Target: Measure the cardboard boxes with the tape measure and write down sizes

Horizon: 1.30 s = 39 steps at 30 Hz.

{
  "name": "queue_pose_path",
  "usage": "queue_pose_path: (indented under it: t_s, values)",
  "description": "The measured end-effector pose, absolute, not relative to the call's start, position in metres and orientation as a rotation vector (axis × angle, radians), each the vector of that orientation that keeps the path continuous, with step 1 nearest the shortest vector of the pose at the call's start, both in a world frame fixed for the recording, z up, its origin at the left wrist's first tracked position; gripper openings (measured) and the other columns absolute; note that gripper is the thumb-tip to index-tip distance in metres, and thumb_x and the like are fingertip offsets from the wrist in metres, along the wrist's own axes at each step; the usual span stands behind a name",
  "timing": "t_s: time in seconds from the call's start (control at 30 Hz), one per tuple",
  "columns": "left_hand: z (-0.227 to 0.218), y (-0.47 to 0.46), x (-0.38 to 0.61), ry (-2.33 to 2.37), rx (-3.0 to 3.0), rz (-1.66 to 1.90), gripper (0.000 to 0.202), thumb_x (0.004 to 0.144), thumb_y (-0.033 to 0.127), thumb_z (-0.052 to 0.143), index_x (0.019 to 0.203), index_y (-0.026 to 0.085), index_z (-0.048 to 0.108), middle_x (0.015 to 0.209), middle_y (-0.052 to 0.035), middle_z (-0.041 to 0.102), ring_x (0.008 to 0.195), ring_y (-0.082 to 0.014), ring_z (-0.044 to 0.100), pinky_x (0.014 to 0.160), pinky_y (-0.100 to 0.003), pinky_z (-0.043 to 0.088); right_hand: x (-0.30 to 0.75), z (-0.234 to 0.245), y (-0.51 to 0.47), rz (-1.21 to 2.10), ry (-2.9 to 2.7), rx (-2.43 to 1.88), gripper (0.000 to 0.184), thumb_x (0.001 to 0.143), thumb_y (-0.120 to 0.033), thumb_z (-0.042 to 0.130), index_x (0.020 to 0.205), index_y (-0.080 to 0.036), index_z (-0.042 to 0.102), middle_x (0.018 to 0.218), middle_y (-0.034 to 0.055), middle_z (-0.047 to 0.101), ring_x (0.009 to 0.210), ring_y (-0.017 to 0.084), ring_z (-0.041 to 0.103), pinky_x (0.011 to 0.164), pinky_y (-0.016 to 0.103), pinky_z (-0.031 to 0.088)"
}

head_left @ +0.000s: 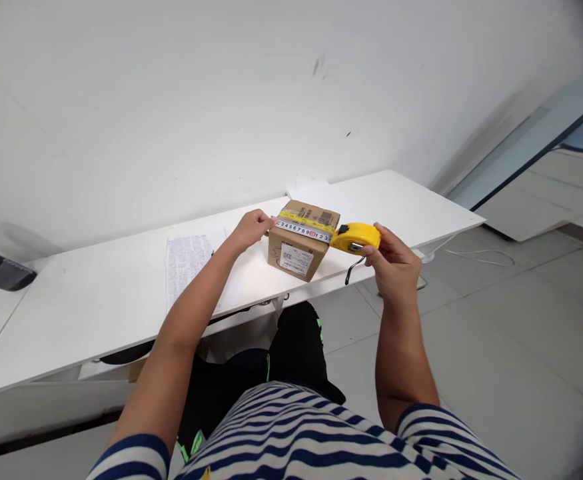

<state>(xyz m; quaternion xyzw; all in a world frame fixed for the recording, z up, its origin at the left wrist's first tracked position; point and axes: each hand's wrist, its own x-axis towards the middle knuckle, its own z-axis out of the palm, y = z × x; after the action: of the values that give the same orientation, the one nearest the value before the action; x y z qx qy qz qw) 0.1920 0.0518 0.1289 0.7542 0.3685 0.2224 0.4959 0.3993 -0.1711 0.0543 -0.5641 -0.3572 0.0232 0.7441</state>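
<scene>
A brown cardboard box point(296, 257) stands on the white table point(96, 300), with a printed label on its near side. Across its top lies the drawn-out blade of a tape measure, with the numbers facing up. My right hand point(396, 263) grips the yellow tape measure case point(355, 238) just off the box's right edge, and a black wrist strap point(354, 270) dangles below it. At the left top edge of the box, my left hand point(248, 230) pinches the blade's end between its fingers. The fingertips partly hide that end.
Handwritten paper sheets point(184, 263) lie on the table left of the box, partly behind my left forearm. A dark object point(1, 270) juts in at the far left. The wall point(211, 100) rises behind the table. A glass panel point(536, 140) stands at the right.
</scene>
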Motion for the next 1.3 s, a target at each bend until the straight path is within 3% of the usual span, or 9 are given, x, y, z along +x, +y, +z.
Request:
queue_pose_path:
  t_s: [0.13,0.23,0.43,0.6,0.7,0.83,0.9,1.1,1.3]
  values:
    - [0.140,0.048,0.169,0.819,1.600,0.545,0.031,0.081,0.043,0.075,0.077,0.017,0.059,0.082,-0.0039,0.064,0.063,-0.0102,0.057,0.061,-0.028,0.043,0.436,0.066,-0.168,0.098,-0.837,-1.187,0.065,0.063,-0.061,0.088,0.116,-0.026,0.076,0.093,0.0054,0.074,0.066,0.017,0.063,0.058,0.036,0.056]
    - [0.135,0.026,0.146,0.634,1.467,0.427,0.032,0.081,0.045,0.075,0.081,0.016,0.063,0.072,-0.0002,0.058,0.056,-0.0079,0.050,0.058,-0.028,0.044,0.481,0.082,-0.141,0.344,-0.963,-1.096,0.071,0.048,-0.068,0.091,0.105,-0.029,0.076,0.097,0.0057,0.076,0.079,0.024,0.069,0.068,0.045,0.059]
    - [0.099,-0.039,0.152,0.608,1.267,0.343,0.030,0.080,0.039,0.076,0.080,0.017,0.057,0.070,0.0029,0.054,0.057,-0.0062,0.049,0.057,-0.023,0.041,0.525,0.114,-0.045,0.701,-1.084,-1.041,0.049,0.056,-0.055,0.090,0.092,-0.026,0.072,0.097,0.0045,0.077,0.089,0.025,0.072,0.080,0.048,0.058]
    - [0.088,-0.053,0.186,0.681,1.154,0.453,0.043,0.075,0.053,0.079,0.077,0.018,0.054,0.070,0.0026,0.056,0.054,-0.0057,0.046,0.054,-0.024,0.035,0.528,0.119,-0.002,0.749,-1.045,-0.994,0.043,0.055,-0.046,0.087,0.088,-0.027,0.066,0.096,0.0015,0.075,0.089,0.021,0.068,0.083,0.043,0.057]
    - [0.086,-0.052,0.199,0.685,1.150,0.608,0.049,0.074,0.061,0.077,0.075,0.018,0.054,0.072,0.0021,0.058,0.053,-0.0055,0.042,0.052,-0.024,0.031,0.518,0.119,0.001,0.683,-1.013,-1.058,0.045,0.060,-0.052,0.083,0.095,-0.028,0.067,0.101,0.0024,0.073,0.096,0.022,0.067,0.088,0.044,0.057]
    - [0.081,-0.055,0.210,0.710,1.242,0.721,0.051,0.072,0.064,0.077,0.069,0.018,0.054,0.072,0.0003,0.062,0.056,-0.0067,0.042,0.054,-0.025,0.031,0.488,0.116,-0.006,0.483,-1.132,-1.386,0.061,0.067,-0.053,0.082,0.121,-0.030,0.065,0.139,0.0084,0.060,0.123,0.030,0.058,0.104,0.052,0.050]
    - [0.080,-0.055,0.213,0.730,1.257,0.715,0.052,0.071,0.065,0.077,0.068,0.018,0.055,0.072,-0.0002,0.062,0.056,-0.0070,0.041,0.055,-0.026,0.032,0.477,0.112,-0.008,0.432,-1.198,-1.511,0.070,0.066,-0.049,0.085,0.129,-0.031,0.061,0.142,0.0095,0.057,0.125,0.032,0.056,0.108,0.056,0.046]
    - [0.081,-0.046,0.211,0.849,1.384,0.651,0.054,0.073,0.066,0.076,0.060,0.018,0.054,0.064,-0.0005,0.058,0.055,-0.0090,0.041,0.057,-0.028,0.031,0.473,0.086,-0.013,0.466,-1.163,-1.342,0.084,0.060,-0.039,0.087,0.132,-0.032,0.045,0.133,0.0080,0.053,0.114,0.027,0.060,0.098,0.051,0.054]
    - [0.072,-0.051,0.216,0.973,1.451,0.470,0.071,0.075,0.087,0.054,0.051,0.021,0.045,0.048,0.0013,0.041,0.048,-0.0105,0.035,0.051,-0.029,0.025,0.466,0.062,-0.020,0.473,-0.962,-1.125,0.083,0.063,-0.044,0.083,0.128,-0.037,0.032,0.133,0.0036,0.047,0.112,0.020,0.063,0.094,0.041,0.057]
